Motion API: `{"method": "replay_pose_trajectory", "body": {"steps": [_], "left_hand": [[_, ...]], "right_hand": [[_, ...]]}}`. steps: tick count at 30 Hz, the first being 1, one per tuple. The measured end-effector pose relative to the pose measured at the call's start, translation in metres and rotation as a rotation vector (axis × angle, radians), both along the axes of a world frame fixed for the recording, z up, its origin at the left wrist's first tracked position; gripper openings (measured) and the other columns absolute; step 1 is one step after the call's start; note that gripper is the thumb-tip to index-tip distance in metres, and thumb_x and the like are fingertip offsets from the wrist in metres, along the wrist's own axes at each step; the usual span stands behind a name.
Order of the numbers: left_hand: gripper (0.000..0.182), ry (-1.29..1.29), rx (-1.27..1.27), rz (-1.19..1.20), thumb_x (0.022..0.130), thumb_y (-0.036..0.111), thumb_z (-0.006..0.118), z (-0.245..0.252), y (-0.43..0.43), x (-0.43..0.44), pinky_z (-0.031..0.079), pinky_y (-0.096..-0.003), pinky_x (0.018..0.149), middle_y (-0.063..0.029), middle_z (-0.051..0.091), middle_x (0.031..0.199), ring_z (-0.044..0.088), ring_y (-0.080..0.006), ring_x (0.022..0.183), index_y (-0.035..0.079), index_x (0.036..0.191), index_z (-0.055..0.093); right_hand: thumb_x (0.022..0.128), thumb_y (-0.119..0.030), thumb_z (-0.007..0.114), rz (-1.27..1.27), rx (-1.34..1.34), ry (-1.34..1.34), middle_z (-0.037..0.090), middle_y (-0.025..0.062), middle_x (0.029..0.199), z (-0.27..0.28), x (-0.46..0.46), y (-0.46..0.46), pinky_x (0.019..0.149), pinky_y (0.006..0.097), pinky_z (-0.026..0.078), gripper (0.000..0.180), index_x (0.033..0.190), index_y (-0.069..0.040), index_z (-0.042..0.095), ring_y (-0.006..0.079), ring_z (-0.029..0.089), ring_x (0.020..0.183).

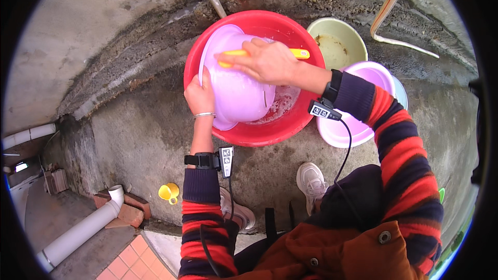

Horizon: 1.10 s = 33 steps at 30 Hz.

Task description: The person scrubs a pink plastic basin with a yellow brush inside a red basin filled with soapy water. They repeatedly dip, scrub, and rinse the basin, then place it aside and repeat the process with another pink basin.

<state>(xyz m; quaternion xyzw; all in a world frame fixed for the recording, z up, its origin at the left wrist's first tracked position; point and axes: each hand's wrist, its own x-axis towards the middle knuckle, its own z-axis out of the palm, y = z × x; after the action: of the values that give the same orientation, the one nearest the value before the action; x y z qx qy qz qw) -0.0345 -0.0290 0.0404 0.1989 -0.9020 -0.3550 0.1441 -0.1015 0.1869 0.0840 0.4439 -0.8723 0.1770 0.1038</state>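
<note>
A purple plastic basin (245,101) lies tipped on its side inside a large red plastic basin (311,50), its outer wall turned up. My left hand (200,94) grips the purple basin's rim at the left. In my right hand (270,60) is a yellow-handled scrub brush (300,53), pressed to the purple basin's outer wall. My fingers hide most of the brush head. Foamy water (282,105) shows in the bottom of the red basin.
A pale green basin (338,41) with dirty residue and another purple basin (369,74) stand at the right. A hose (383,11) hangs at upper right. A yellow cup (168,192) sits on the concrete floor, lower left. Nearby, a white pipe (81,233) rests on bricks (130,214).
</note>
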Motion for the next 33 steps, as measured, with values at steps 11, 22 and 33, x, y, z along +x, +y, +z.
{"method": "replay_pose_trajectory", "body": {"steps": [11,22,33], "left_hand": [[0.057,-0.004,0.077,-0.049,0.098,0.044,0.042,0.005,0.004,-0.001,0.045,-0.0475,0.061,-0.0306,0.056,0.069,0.061,-0.0451,0.067,-0.006,0.083,0.065],[0.059,0.073,0.024,-0.020,0.100,0.039,0.036,-0.001,-0.005,-0.004,0.042,-0.0515,0.058,-0.0336,0.052,0.066,0.058,-0.0487,0.065,-0.009,0.077,0.061],[0.057,0.038,0.024,-0.012,0.100,0.038,0.037,-0.005,-0.009,0.001,0.040,-0.0489,0.055,-0.0308,0.053,0.064,0.056,-0.0450,0.058,-0.009,0.075,0.059]], "right_hand": [[0.087,-0.028,0.058,0.174,-0.206,0.112,0.055,0.0037,0.084,-0.035,-0.020,-0.002,0.046,0.0345,0.048,0.033,0.118,-0.038,0.063,0.0201,0.060,0.073],[0.085,-0.033,0.063,-0.111,-0.330,0.313,0.059,0.0035,0.089,-0.052,-0.067,-0.003,0.055,0.0361,0.050,0.036,0.121,-0.037,0.063,0.0234,0.062,0.083],[0.088,-0.033,0.059,-0.191,-0.184,-0.104,0.062,0.0030,0.087,-0.056,-0.054,0.008,0.058,0.0344,0.051,0.032,0.120,-0.037,0.063,0.0230,0.063,0.074]]}}
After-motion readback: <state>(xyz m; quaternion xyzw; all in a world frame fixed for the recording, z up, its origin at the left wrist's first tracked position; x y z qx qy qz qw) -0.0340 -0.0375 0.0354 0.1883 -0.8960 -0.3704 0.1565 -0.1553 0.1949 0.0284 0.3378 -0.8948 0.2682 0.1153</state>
